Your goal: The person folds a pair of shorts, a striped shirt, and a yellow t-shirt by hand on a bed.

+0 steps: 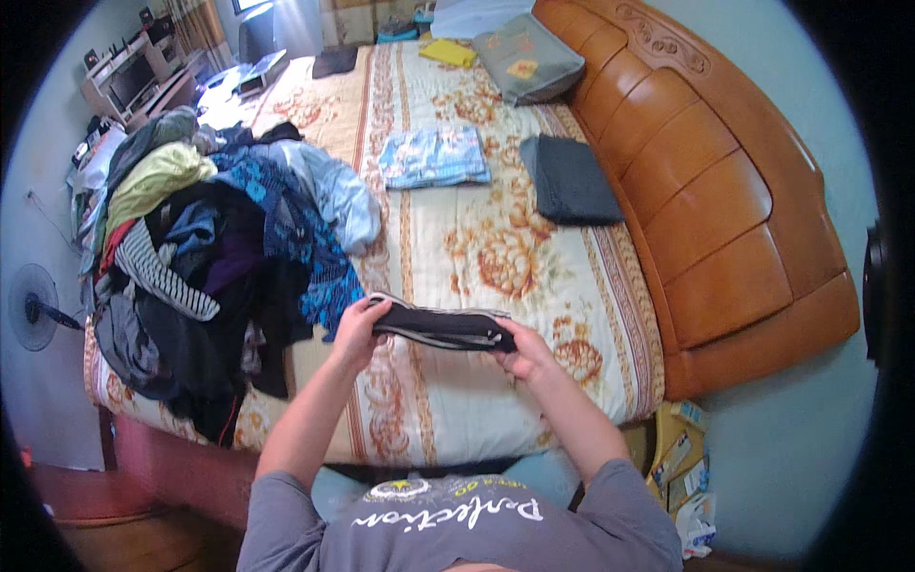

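Observation:
A dark folded garment with pale striped edging [436,327] is stretched level between my two hands, above the near part of the bed. My left hand [357,330] grips its left end, and my right hand [524,350] grips its right end. Beyond it, a light blue patterned folded cloth [434,159] lies flat on the floral bedspread [500,264]. A dark folded garment [575,180] rests to the right, beside the headboard. On the left is a large heap of loose clothes [236,250], in which a striped sleeve and blue patterned fabric show.
A brown padded headboard [715,214] borders the bed on the right. Toward the far end are a grey packed bag or cushion [529,61], a yellow folded cloth [449,53] and a dark folded cloth [334,63]. A fan [34,307] stands at the left.

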Available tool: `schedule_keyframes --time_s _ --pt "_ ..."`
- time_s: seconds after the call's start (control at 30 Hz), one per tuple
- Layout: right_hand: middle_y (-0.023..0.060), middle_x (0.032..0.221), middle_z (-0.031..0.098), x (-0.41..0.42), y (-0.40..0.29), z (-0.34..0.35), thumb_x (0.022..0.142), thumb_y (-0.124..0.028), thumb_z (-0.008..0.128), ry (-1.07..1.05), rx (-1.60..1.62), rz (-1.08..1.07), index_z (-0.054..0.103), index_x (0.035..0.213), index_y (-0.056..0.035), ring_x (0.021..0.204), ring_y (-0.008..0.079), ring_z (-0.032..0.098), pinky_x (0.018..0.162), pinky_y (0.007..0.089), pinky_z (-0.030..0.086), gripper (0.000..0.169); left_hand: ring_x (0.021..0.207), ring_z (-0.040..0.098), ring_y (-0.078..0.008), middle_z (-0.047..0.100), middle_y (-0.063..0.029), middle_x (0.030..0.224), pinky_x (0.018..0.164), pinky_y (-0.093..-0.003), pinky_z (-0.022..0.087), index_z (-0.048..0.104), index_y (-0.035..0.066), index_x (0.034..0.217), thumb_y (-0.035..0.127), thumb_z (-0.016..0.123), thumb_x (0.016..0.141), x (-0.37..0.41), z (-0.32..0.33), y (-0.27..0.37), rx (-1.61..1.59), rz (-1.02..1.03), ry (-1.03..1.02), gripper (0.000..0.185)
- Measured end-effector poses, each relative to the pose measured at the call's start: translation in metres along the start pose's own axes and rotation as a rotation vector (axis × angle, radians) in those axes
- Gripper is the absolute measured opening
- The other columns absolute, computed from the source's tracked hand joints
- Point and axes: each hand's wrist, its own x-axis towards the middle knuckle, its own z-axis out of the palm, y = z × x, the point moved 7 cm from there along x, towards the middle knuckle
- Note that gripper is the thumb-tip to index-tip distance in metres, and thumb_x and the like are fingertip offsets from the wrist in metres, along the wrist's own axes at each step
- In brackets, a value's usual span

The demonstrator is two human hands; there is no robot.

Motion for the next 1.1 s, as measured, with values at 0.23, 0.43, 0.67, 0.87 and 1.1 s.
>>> schedule_keyframes --time_s 0.23,0.43,0.67,0.87,1.1 --pt "0.0083 0.087 0.062 0.144 -0.192 0.123 0.087 -0.022 0.055 -0.113 -0.213 -0.315 0.057 0.096 -0.0056 0.076 0.021 0.061 0.065 0.0372 0.054 0.019 0.048 0.05 -0.0096 0.057 -0.0031 0.068 0.037 -0.0238 0.037 0.057 0.008 0.091 0.02 0.056 0.087 0.195 0.025 0.129 0.026 0.223 -0.093 0.014" --pt "0.009 0.097 0.055 0.243 -0.269 0.078 0.087 -0.04 0.051 0.302 -0.593 -0.728 0.051 0.11 -0.0044 0.076 0.0207 0.057 0.056 0.0348 0.048 0.042 0.068 0.062 -0.0235 0.047 -0.0149 0.103 0.046 -0.0253 0.044 0.043 0.001 0.115 0.033 0.06 0.085 0.288 0.027 0.088 0.196 0.097 0.149 0.047" --pt "0.014 0.076 0.057 0.15 -0.002 0.027 0.087 -0.016 0.053 0.174 -1.146 -1.04 0.056 0.085 -0.0014 0.07 0.0267 0.055 0.063 0.0356 0.044 0.015 0.128 0.031 -0.0348 0.035 -0.0195 0.136 0.105 -0.0498 0.021 0.036 0.007 0.133 0.027 0.047 0.086 0.133 0.008 -0.11 1.605 0.651 0.288 0.052" --pt "0.0125 0.092 0.055 0.005 0.139 0.031 0.073 0.0 0.054 -0.12 -1.424 -1.224 0.058 0.089 -0.0035 0.091 0.0308 0.051 0.082 0.0408 0.04 0.017 0.126 0.034 -0.034 0.038 -0.0183 0.135 0.102 -0.0492 0.025 0.044 0.007 0.128 0.023 0.051 0.085 0.039 0.009 -0.131 1.5 0.542 0.025 0.046" --pt "0.014 0.101 0.052 -0.013 0.15 0.033 0.071 -0.005 0.056 -0.297 -1.546 -1.206 0.057 0.091 -0.0053 0.098 0.0318 0.048 0.089 0.0419 0.037 0.02 0.091 0.06 -0.0165 0.064 -0.0083 0.098 0.081 -0.0303 0.047 0.06 0.001 0.108 0.013 0.059 0.084 -0.02 -0.107 -0.004 0.699 0.459 -0.078 0.027"
